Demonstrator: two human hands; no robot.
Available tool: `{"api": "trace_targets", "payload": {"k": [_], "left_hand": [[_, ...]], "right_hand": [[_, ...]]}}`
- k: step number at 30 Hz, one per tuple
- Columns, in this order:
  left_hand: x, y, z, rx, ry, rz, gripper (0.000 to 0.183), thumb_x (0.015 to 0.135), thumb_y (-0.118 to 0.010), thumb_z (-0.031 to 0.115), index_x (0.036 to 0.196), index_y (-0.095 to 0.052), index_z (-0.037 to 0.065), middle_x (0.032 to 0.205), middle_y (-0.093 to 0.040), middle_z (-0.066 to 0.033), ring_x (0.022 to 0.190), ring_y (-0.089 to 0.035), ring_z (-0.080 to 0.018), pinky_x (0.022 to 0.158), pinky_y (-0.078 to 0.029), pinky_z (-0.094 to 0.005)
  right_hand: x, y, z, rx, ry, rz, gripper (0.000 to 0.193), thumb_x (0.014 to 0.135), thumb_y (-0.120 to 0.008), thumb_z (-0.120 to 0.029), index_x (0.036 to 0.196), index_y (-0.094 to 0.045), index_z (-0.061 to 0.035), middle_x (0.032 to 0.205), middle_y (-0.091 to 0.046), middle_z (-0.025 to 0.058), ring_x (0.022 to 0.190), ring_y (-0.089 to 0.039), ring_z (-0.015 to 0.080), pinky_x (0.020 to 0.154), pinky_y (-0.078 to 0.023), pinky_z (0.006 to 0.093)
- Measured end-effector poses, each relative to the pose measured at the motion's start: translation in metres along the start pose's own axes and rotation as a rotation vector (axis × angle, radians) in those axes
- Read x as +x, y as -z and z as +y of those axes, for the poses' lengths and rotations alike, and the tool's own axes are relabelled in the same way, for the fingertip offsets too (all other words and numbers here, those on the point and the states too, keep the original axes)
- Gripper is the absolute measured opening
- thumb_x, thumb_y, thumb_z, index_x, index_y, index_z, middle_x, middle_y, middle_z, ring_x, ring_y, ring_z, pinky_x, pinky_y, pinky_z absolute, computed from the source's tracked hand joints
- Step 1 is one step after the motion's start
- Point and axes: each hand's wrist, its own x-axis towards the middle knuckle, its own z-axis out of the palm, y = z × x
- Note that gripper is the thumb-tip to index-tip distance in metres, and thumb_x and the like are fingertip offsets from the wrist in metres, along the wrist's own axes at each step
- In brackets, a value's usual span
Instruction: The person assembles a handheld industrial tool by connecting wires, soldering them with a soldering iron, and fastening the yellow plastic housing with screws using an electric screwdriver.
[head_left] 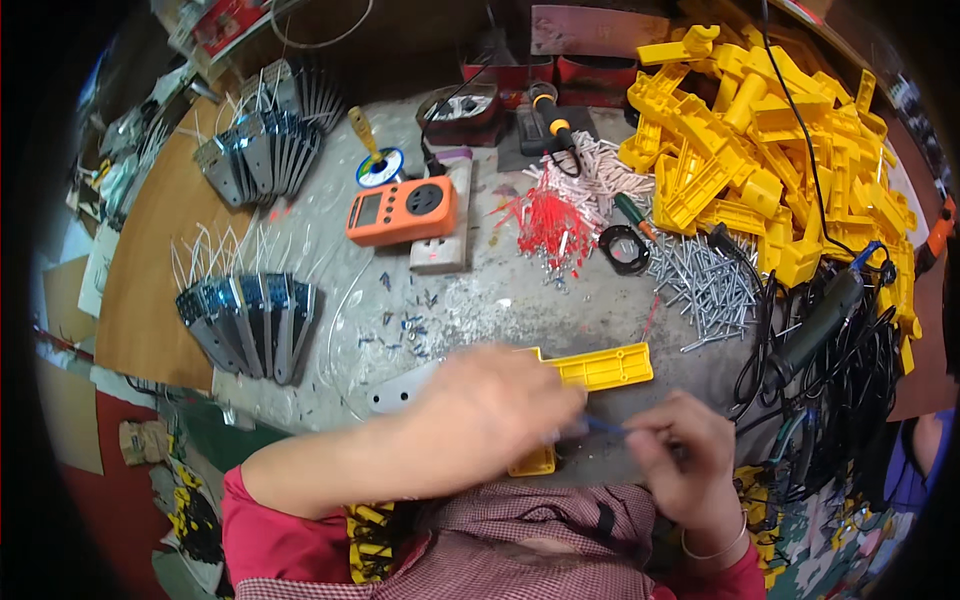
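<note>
A yellow plastic housing [615,368] lay near the table's front edge, its visible arm running roughly along that edge and reaching rightward beyond the left hand [500,400]. That hand, the nearer, covered its left part; blur and angle hid the fingers, so whether they gripped could not be told. The right hand [685,450], just in front of the arm's right end, seemed to pinch a thin blue strand [605,425] stretching leftward between the hands. Metal screws [705,290] lay farther toward the table's right edge, below yellow parts [760,150] heaped at its far right corner.
</note>
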Motion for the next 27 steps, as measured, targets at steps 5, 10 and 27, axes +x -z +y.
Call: {"api": "trace_targets", "payload": {"k": [5, 10, 27], "left_hand": [[0.071, -0.024, -0.076, 0.036, 0.164, 0.124, 0.036, 0.074, -0.063, 0.004, 0.11, -0.063, 0.004, 0.096, -0.061, -0.0143, 0.087, -0.062, -0.0332, 0.075, -0.051, -0.0422], [0.149, -0.095, -0.146, 0.331, 0.177, 0.18, 0.03, 0.075, -0.062, 0.003, 0.104, -0.066, 0.006, 0.103, -0.06, -0.0148, 0.094, -0.061, -0.0349, 0.083, -0.05, -0.0397], [0.047, -0.026, -0.076, 0.02, 0.238, 0.125, 0.03, 0.067, -0.059, -0.006, 0.095, -0.065, 0.003, 0.088, -0.06, -0.0148, 0.084, -0.061, -0.0354, 0.073, -0.051, -0.0431]], "right_hand": [[-0.017, -0.007, 0.031, 0.837, -0.414, 0.464, 0.021, 0.097, -0.054, -0.02, 0.096, -0.049, 0.0001, 0.074, -0.054, 0.0075, 0.053, -0.05, 0.0117, 0.045, -0.042, 0.0234], [-0.021, -0.018, 0.037, 0.928, -0.473, 0.44, 0.023, 0.1, -0.048, -0.024, 0.096, -0.04, -0.0035, 0.07, -0.052, 0.0074, 0.052, -0.048, 0.0086, 0.043, -0.038, 0.0214], [-0.018, -0.04, 0.019, 0.642, -0.379, 0.45, 0.014, 0.089, -0.066, -0.009, 0.087, -0.057, 0.0014, 0.065, -0.056, 0.0012, 0.052, -0.051, 0.0046, 0.048, -0.038, 0.0187]]}}
